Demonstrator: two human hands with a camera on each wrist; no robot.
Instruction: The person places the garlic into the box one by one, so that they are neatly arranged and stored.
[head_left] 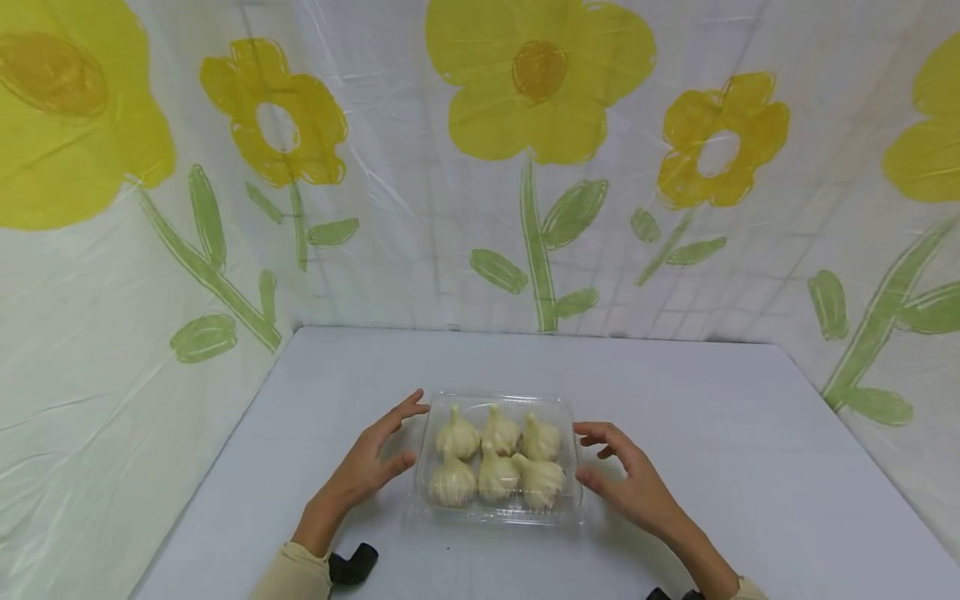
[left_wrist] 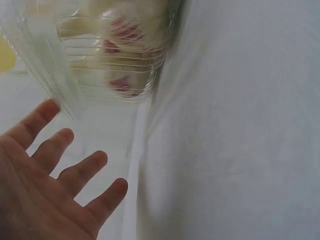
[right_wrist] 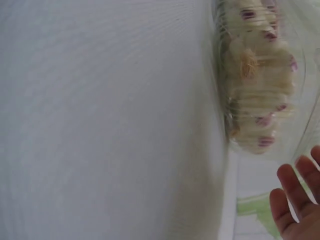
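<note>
A clear plastic clamshell box (head_left: pixel 498 515) with its lid down stands on the white table, and several garlic bulbs (head_left: pixel 498 472) lie inside it in two rows. To its left is my left hand (head_left: pixel 367 462), fingers spread and reaching along the box's side. In the left wrist view one fingertip of that left hand (left_wrist: pixel 50 175) is at the lid's rim; whether it touches, I cannot tell. My right hand (head_left: pixel 626 479) is at the box's right side, fingers slightly bent and holding nothing. The right wrist view has the right fingers (right_wrist: pixel 292 185) just off the clear wall, with purple-marked garlic behind it.
The white table (head_left: pixel 675 400) extends around the box on every side. Behind it hangs a pale sheet (head_left: pixel 397 250) painted with yellow flowers. A black strap end (head_left: pixel 354 565) shows by the left wrist.
</note>
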